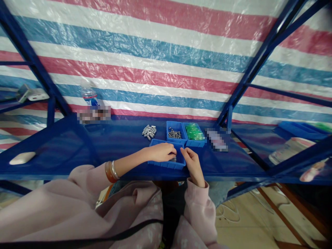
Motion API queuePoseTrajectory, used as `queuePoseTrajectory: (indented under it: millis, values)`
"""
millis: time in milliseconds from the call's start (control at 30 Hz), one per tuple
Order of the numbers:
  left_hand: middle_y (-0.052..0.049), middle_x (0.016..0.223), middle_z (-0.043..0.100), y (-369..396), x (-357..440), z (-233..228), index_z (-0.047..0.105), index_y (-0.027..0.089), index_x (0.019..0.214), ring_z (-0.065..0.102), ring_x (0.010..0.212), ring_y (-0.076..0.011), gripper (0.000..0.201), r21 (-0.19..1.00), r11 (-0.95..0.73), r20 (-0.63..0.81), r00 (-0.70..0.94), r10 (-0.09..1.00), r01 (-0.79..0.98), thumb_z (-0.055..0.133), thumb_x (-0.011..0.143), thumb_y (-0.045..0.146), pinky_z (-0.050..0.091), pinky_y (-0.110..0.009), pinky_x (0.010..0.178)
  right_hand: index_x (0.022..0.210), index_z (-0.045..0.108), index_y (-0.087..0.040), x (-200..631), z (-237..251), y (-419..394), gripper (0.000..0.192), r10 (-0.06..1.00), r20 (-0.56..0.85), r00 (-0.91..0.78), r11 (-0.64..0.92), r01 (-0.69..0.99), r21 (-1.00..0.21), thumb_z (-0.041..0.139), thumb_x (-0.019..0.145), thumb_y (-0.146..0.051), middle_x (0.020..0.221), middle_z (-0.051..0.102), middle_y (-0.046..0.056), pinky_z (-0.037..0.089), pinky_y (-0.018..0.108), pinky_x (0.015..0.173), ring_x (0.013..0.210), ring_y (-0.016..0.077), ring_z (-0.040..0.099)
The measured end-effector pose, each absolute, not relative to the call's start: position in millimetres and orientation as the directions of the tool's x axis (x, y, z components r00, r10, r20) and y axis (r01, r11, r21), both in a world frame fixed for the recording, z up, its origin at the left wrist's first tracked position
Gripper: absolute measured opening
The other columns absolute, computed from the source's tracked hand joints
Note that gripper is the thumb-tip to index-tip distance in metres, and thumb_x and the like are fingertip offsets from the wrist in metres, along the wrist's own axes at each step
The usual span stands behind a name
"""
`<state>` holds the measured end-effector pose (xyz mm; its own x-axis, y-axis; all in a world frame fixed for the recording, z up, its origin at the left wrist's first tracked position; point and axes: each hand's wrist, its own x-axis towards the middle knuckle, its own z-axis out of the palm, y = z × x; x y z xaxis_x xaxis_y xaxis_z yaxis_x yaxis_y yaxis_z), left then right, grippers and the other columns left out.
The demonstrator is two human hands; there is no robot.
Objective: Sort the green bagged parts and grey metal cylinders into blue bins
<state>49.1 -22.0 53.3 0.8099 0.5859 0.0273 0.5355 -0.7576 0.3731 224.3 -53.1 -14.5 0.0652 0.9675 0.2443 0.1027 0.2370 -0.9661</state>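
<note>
My left hand [164, 152] reaches over the front blue bin [166, 165] with its fingers curled down and closed. Some silvery pieces [173, 159] show in that bin beneath the fingers. At the bin's right end my right hand [192, 162] has thumb and fingers pinched together; what they hold, if anything, is too small to see. Behind stands a blue bin [176, 141] with small grey metal parts [174, 134]. Beside it on the right is another blue bin [196, 143] full of green plastic-looking pieces [194, 132]. A pile of short silvery metal cylinders [149, 131] lies on the table to the left.
The blue table [124, 138] has slanted blue metal posts [249, 76] at both sides. A plastic bottle [90, 98] stands at the back left, and a white computer mouse [22, 158] lies far left. A striped sheet [145, 69] hangs behind.
</note>
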Motion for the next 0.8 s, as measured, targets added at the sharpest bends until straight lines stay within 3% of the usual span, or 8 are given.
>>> queuePoseTrajectory:
  millis: [100,233,367,567,800]
  values:
    - [-0.008,0.104,0.068,-26.7,40.3,60.2,0.069,0.017,0.107,0.064,0.095,-0.0189,0.022,0.455,-0.745,0.12,0.795,0.594,0.488,0.055,0.091,0.02,0.046,-0.026,0.084,0.057,0.035,-0.021,223.8,-12.8,-53.7,0.048,0.968,0.24,0.067,0.233,0.105,-0.967,0.063,0.079,-0.054,0.057,0.026,-0.007,0.024,0.025,0.051,0.055,0.0099,0.025]
    - [-0.008,0.107,0.067,-25.6,13.4,63.2,0.067,0.017,0.11,0.063,0.098,-0.0173,0.025,0.555,-0.71,0.32,0.677,0.663,0.434,0.051,0.094,0.024,0.046,-0.028,0.09,0.057,0.033,-0.022,223.4,-12.9,-53.1,0.05,0.967,0.244,0.07,0.236,0.111,-0.965,0.063,0.079,-0.054,0.057,0.024,-0.007,0.023,0.025,0.052,0.055,0.0098,0.023]
    - [-0.008,0.11,0.067,-8.1,-29.5,49.0,0.067,0.018,0.11,0.062,0.104,-0.0187,0.027,0.535,-0.633,0.416,0.477,0.774,0.56,0.048,0.094,0.029,0.047,-0.03,0.094,0.057,0.032,-0.022,223.9,-15.0,-51.5,0.051,0.97,0.236,0.062,0.229,0.103,-0.968,0.063,0.08,-0.055,0.057,0.023,-0.007,0.021,0.026,0.051,0.054,0.0099,0.022]
    - [-0.01,0.12,0.064,19.5,-79.0,17.3,0.065,0.017,0.115,0.059,0.115,-0.0236,0.032,0.375,-0.355,0.303,0.249,0.92,0.857,0.05,0.089,0.028,0.043,-0.038,0.104,0.057,0.032,-0.022,224.6,-16.6,-50.1,0.052,0.974,0.222,0.048,0.218,0.083,-0.972,0.063,0.078,-0.058,0.056,0.023,-0.007,0.022,0.026,0.05,0.053,0.0098,0.022]
    - [-0.012,0.146,0.047,23.0,-83.7,5.7,0.048,0.021,0.137,0.044,0.134,-0.0274,0.046,0.233,-0.25,0.139,0.223,0.965,0.94,0.045,0.093,0.032,0.035,-0.046,0.109,0.058,0.032,-0.022,224.6,-14.8,-51.2,0.051,0.977,0.209,0.045,0.205,0.091,-0.975,0.063,0.08,-0.057,0.057,0.024,-0.007,0.022,0.026,0.051,0.054,0.01,0.023]
